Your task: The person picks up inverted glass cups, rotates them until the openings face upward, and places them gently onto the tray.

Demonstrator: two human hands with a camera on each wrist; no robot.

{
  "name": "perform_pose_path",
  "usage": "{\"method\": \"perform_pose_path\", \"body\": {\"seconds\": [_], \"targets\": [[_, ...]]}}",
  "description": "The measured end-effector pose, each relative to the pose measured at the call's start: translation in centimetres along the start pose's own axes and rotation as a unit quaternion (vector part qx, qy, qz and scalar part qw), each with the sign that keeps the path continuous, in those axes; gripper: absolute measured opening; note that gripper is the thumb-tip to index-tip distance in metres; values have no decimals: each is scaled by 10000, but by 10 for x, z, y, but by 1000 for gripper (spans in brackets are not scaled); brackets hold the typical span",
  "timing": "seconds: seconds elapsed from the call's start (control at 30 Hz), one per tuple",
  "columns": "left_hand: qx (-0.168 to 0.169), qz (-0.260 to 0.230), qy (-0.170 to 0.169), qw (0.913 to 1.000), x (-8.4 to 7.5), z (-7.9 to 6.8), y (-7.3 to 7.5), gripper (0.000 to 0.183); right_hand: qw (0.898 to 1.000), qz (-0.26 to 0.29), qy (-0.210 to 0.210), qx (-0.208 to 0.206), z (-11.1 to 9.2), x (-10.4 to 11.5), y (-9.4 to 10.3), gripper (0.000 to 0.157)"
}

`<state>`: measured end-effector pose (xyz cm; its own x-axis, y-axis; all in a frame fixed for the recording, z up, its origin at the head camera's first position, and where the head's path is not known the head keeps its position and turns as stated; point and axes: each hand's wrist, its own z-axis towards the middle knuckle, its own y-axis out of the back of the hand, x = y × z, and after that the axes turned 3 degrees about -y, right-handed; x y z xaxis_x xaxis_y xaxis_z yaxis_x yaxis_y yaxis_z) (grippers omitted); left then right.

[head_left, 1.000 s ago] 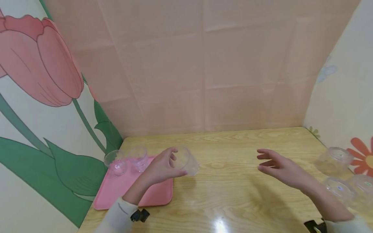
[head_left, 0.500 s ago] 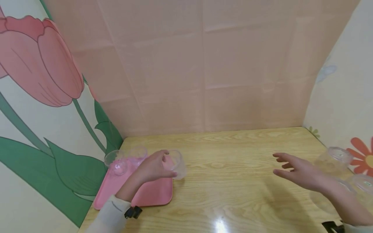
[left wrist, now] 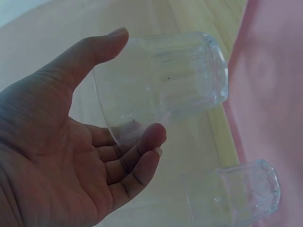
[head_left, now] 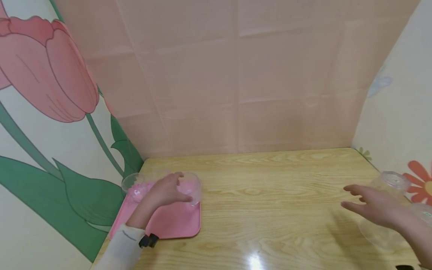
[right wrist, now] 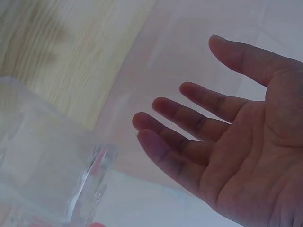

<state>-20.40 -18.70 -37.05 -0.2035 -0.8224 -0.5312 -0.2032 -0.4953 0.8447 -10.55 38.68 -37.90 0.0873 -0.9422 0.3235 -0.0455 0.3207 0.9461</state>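
Observation:
My left hand (head_left: 165, 192) holds a clear plastic cup (head_left: 195, 186) between thumb and fingers near its wide rim. The cup is upright, its base low over the back right corner of a pink tray (head_left: 175, 227). In the left wrist view the held cup (left wrist: 184, 75) points base-first to the pink surface, another clear cup (left wrist: 253, 191) beyond it. An upright cup (head_left: 132, 184) sits at the tray's back left; one between is partly hidden. At the right, my right hand (head_left: 378, 206) reaches with fingers spread, holding nothing, beside upturned clear cups (head_left: 393, 181).
Another upturned cup (head_left: 422, 213) stands at the right edge, and one more is mostly behind my right hand. The wooden table (head_left: 256, 210) meets a pink cloth (head_left: 249, 93) at the back. Painted walls close off both sides.
My left hand has carried the clear cup leftward from over the table to the tray. My right hand has moved right, to the upturned cups.

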Motion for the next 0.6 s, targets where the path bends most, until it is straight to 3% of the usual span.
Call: {"method": "perform_pose_path", "body": {"seconds": [0.13, 0.37, 0.6], "targets": [[-58, 77, 62, 9999, 4, 1, 2, 95, 9997, -90, -170, 131, -4, -11, 0, 63], [-76, 92, 115, 9999, 12, 6, 3, 98, 9994, -276, -231, -2, -12, -30, -1, 61], [-114, 103, 303, 9994, 18, 16, 0, 100, 9981, -283, -495, 213, -17, -42, 3, 71]]}}
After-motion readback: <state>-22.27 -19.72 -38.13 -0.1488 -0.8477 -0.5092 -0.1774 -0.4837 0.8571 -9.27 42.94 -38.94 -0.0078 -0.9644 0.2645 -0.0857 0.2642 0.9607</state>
